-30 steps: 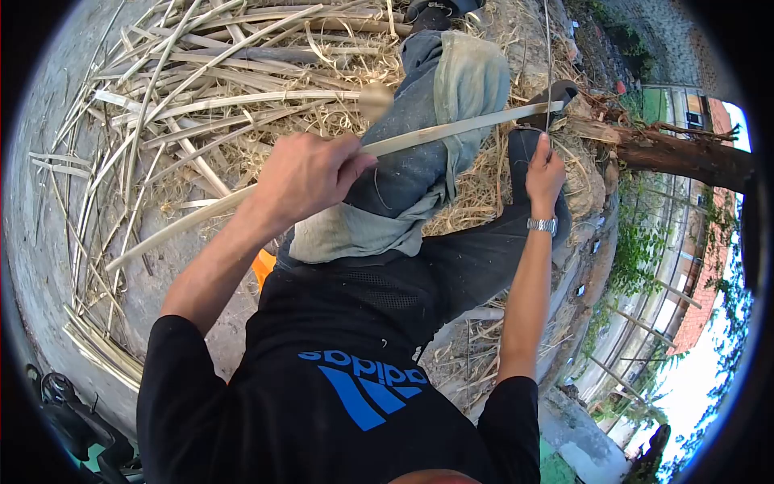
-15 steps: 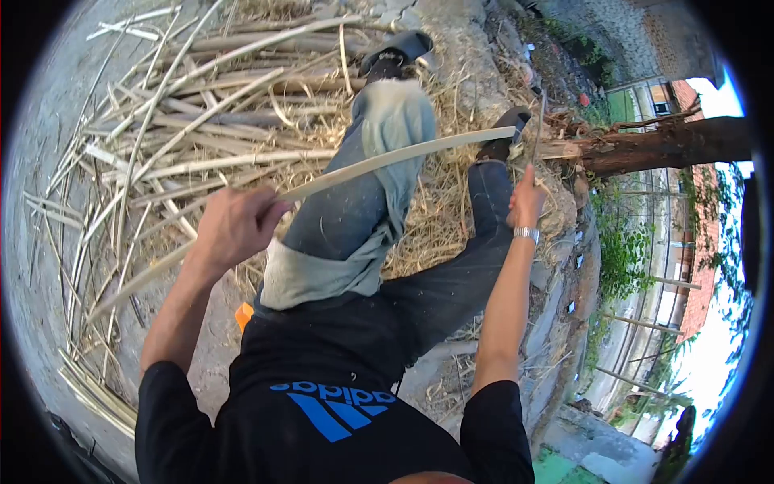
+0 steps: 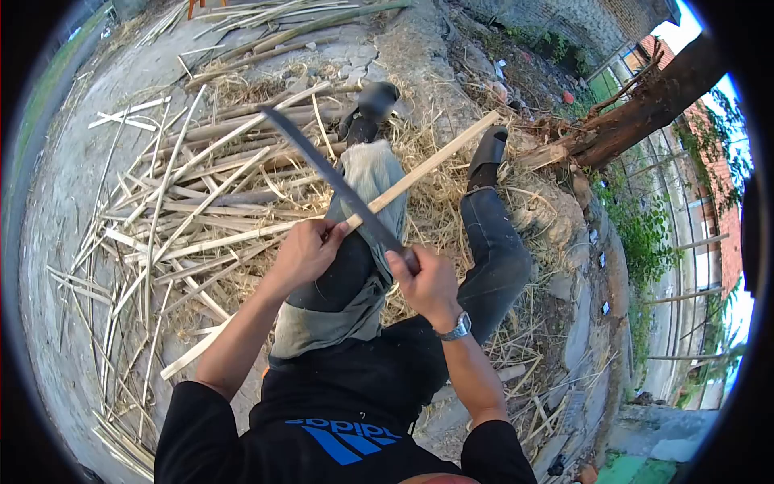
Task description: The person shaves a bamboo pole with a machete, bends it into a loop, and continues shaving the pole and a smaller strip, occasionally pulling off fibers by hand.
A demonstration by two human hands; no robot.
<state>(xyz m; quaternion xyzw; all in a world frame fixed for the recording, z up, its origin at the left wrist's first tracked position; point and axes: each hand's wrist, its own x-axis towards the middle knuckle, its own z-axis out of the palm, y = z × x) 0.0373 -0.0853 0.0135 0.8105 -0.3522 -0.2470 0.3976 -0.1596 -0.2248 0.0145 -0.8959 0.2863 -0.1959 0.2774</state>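
My left hand (image 3: pixel 310 252) is closed around a long pale bamboo strip (image 3: pixel 439 157), which slants across my lap from lower left to upper right. My right hand (image 3: pixel 425 280), with a metal watch at its wrist, grips the handle of a long dark blade (image 3: pixel 322 168). The blade points up and to the left and crosses over the strip just beyond my left fingers. A light cloth (image 3: pixel 375 173) lies over my leg beneath the strip.
Many split bamboo strips and poles (image 3: pixel 210 185) lie piled on the ground at the left. Shavings (image 3: pixel 431 206) cover the ground between my legs. A tree trunk (image 3: pixel 645 109) stands at the upper right, with green plants (image 3: pixel 641 230) below it.
My right hand has come back from the far end of the strip to my lap, and the blade now crosses the strip. My left hand has moved right with the strip, and the view has shifted.
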